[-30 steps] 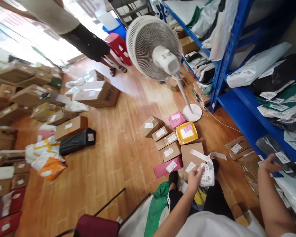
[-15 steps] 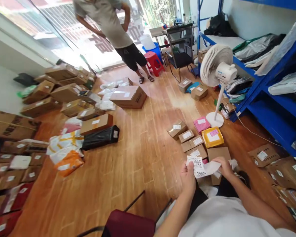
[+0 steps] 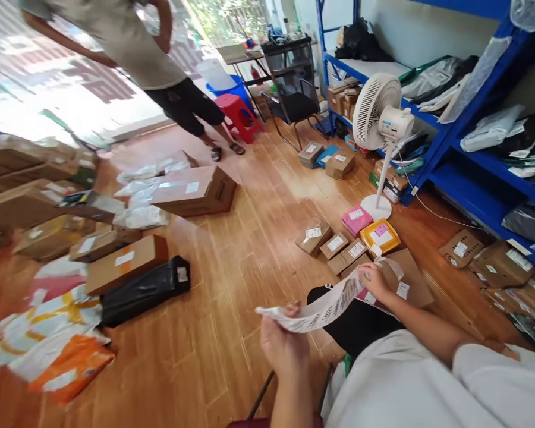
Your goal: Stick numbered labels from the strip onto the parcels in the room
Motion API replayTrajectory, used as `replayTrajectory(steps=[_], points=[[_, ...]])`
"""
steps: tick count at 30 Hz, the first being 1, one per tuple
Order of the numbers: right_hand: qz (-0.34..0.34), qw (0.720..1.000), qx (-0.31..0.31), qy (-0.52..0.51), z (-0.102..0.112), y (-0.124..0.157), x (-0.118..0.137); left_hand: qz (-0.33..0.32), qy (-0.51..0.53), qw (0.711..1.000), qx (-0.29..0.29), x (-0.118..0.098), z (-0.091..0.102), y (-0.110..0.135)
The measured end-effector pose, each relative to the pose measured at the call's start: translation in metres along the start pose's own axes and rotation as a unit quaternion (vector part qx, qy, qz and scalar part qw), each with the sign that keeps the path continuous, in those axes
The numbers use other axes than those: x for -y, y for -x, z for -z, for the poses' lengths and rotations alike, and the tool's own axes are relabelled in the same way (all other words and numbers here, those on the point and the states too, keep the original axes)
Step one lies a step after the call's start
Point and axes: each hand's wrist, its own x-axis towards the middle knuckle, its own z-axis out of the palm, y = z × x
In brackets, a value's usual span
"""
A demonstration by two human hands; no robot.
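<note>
**Keep the long white strip of printed paper labels [image 3: 325,310] flat and untwisted**

At lower centre of the frame, the grip of the left hand [image 3: 284,345] is clamped on the strip's near end; a light pinch there should spare the print from creases. The strip slopes up rightward in a shallow sag, so gentle, even tension would help reading. Right of centre, the right hand [image 3: 375,282] pinches the far part, with a pale curling tail [image 3: 393,267] beyond. Behind that lies a brown cardboard box [image 3: 412,276]; whether they touch cannot be told, so holding the tail clear seems wise.
</note>
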Motion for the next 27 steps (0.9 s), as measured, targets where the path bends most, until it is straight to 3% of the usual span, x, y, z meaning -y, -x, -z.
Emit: replayTrajectory(steps=[5,8,11,13,16,19,23,25,27], points=[[-0.086,0.989,0.036,-0.112,-0.11,-0.029,0.022,-0.056,-0.026,0.996,0.071,-0.039,-0.01,-0.071],[-0.115,0.966,0.088,-0.214,-0.176,-0.053,0.052,-0.03,-0.132,0.981,0.14,-0.034,-0.024,-0.122],[-0.124,0.943,0.112,-0.287,-0.22,-0.07,0.077,0.005,-0.263,0.937,0.231,-0.021,-0.031,-0.168],[-0.127,0.936,0.102,-0.311,-0.233,-0.074,0.087,0.003,-0.329,0.901,0.284,-0.016,-0.027,-0.192],[-0.132,0.937,0.046,-0.321,-0.236,-0.068,0.096,-0.04,-0.422,0.833,0.355,-0.014,-0.012,-0.222],[-0.131,0.934,-0.042,-0.331,-0.23,-0.056,0.104,-0.092,-0.498,0.736,0.449,-0.003,0.002,-0.253],[-0.12,0.897,-0.123,-0.408,-0.233,-0.038,0.111,-0.102,-0.483,0.616,0.613,0.037,0.004,-0.282],[-0.141,0.872,-0.204,-0.422,-0.24,-0.026,0.11,-0.095,-0.459,0.585,0.663,0.062,0.003,-0.281],[-0.169,0.84,-0.297,-0.42,-0.248,-0.011,0.106,-0.092,-0.432,0.572,0.691,0.084,0.001,-0.271]])
